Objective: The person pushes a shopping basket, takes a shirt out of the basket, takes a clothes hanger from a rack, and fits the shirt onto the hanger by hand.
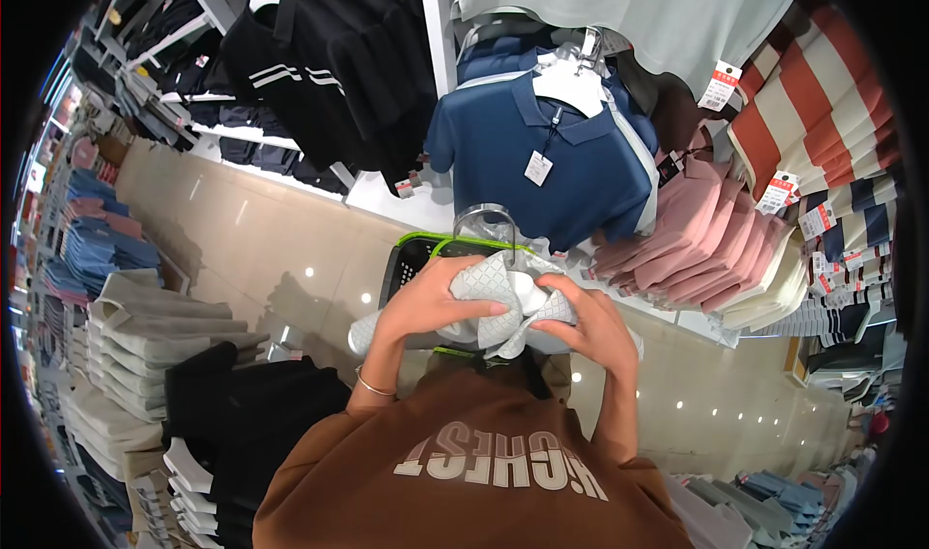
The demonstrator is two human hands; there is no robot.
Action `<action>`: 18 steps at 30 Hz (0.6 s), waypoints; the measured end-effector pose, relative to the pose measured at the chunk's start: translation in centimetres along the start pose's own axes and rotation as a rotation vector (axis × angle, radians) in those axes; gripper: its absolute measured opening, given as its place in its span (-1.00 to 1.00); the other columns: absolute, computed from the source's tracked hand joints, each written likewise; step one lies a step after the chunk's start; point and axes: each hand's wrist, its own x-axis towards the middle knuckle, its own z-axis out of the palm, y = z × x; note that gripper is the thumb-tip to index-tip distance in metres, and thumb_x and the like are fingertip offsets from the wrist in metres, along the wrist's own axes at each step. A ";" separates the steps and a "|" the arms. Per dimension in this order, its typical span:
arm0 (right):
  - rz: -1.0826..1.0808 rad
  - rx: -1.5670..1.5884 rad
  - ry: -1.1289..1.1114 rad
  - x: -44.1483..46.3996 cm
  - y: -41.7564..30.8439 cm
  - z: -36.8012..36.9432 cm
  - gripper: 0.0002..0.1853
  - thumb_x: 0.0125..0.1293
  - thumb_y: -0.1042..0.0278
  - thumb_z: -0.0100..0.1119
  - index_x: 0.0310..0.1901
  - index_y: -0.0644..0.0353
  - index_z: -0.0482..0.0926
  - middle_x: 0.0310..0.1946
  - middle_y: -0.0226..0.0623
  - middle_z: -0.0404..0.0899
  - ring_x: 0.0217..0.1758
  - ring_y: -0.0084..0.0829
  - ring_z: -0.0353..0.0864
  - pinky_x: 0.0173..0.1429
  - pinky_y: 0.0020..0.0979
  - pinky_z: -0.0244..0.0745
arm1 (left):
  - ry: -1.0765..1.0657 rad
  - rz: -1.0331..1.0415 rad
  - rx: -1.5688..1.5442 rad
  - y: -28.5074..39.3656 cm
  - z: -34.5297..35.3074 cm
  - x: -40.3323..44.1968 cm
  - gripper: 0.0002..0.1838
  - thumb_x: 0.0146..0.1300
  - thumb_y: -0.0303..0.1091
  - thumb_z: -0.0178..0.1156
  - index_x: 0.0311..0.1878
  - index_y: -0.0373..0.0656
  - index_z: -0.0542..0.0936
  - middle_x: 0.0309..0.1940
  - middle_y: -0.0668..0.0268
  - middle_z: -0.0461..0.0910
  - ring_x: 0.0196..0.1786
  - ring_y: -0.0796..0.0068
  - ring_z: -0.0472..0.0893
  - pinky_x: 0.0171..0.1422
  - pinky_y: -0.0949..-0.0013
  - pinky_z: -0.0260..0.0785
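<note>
In the middle of the head view, a pale grey shirt [484, 293] with a small diamond pattern hangs on a white hanger [527, 293]. The hanger's metal hook [487, 210] points away from me. My left hand [435, 297] grips the left side of the shirt's collar, thumb lying on top of the cloth. At the collar's right side, my right hand [595, 325] has its thumb and fingers closed on the fabric. Just behind and below the shirt is a black shopping basket [411, 264] with a bright green rim, partly hidden by the garment and my hands.
Ahead, a blue polo shirt [542, 167] with a tag hangs on the rack, beside pink shirts [692, 235] and striped shirts [818, 94]. Black garments [334, 75] hang at upper left. Beige shirts [145, 346] and black clothes [252, 414] stand close on my left. The floor [261, 235] is shiny tile.
</note>
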 end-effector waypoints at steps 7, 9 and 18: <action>0.033 0.023 0.140 -0.4 -0.1 -1.2 -0.49 0.10 0.09 0.42 0.00 0.11 0.43 -0.58 -0.07 0.51 -0.53 -0.08 0.50 -0.43 -0.27 0.31 | 0.187 -0.103 0.425 -0.3 -2.4 -1.5 -0.58 0.02 -0.12 0.43 -0.22 -0.32 0.65 -0.50 0.14 0.64 -0.51 0.27 0.57 -0.35 0.37 0.38; 0.088 0.060 0.099 -0.6 0.6 -1.4 -0.49 0.13 0.10 0.40 0.02 0.14 0.42 -0.58 -0.06 0.51 -0.53 -0.06 0.50 -0.41 -0.27 0.32 | 0.257 -0.049 0.474 -0.3 -2.1 -1.8 -0.58 0.00 -0.19 0.45 -0.20 -0.35 0.64 -0.45 0.13 0.64 -0.42 0.27 0.61 -0.28 0.35 0.41; 0.189 0.107 0.031 -0.7 0.1 -1.4 -0.45 0.19 0.06 0.34 0.11 0.17 0.39 -0.11 -0.15 0.55 -0.30 -0.07 0.50 -0.03 -0.24 0.35 | 0.637 0.344 0.678 -3.2 1.5 -1.0 -0.34 -0.18 -0.52 0.49 0.12 -0.11 0.54 0.11 0.12 0.29 0.10 0.14 0.42 0.15 0.21 0.32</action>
